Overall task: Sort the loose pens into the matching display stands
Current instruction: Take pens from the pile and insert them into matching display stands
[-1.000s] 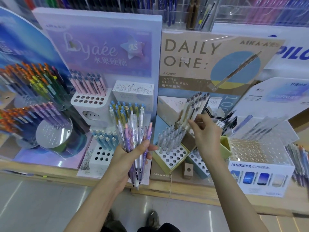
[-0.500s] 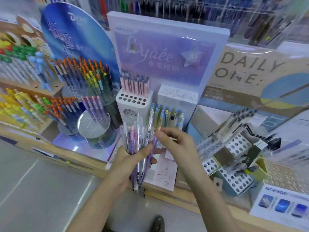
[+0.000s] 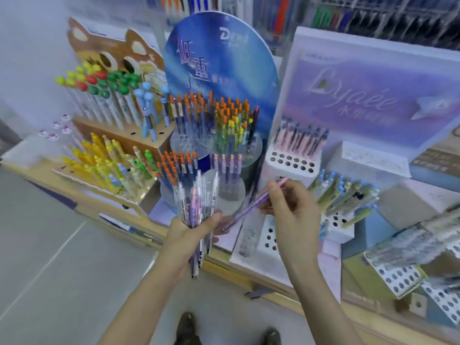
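A purple pen (image 3: pixel 251 207) is pinched in the right hand (image 3: pixel 293 212), and the bundle (image 3: pixel 199 202) is gripped in the left hand (image 3: pixel 191 235). Slotting into the purple-pen stand (image 3: pixel 231 195) at eleven o'clock seems called for.

purple pen (image 3: pixel 251 207), orange-capped pens (image 3: pixel 178 161), blue signboard (image 3: pixel 219 68)

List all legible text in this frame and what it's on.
"Lyaée": purple board.
"DERA", last letter uncertain: blue round sign.
"低重", large characters: same sign; smaller print beside them is blurred.
Chinese line under "Lyaée": too blurred.
Brown card at the right edge: too blurred.
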Demonstrator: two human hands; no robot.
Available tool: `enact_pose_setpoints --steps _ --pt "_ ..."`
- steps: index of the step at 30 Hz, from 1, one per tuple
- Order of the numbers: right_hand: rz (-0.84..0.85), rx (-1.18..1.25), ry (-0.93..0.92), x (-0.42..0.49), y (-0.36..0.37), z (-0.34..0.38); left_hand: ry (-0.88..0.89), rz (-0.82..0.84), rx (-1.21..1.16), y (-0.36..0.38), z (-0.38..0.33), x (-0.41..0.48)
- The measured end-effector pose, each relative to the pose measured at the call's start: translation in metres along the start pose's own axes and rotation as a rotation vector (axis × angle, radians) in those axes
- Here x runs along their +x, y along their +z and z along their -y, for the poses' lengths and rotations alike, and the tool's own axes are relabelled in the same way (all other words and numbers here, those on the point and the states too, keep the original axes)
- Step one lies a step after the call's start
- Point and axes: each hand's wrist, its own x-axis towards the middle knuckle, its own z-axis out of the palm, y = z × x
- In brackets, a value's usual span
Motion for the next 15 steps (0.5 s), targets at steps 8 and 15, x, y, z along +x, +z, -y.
enact_pose_setpoints --steps 8,15 --pt "-0.222 -0.145 -0.093 0.023 0.059 -0.016 0.027 0.106 0.093 -0.058 -0.023 0.058" --pt "-0.249 -0.291 -0.128 0.015 0.101 -0.045 0.061 0.169 0.157 -0.089 -0.028 0.085"
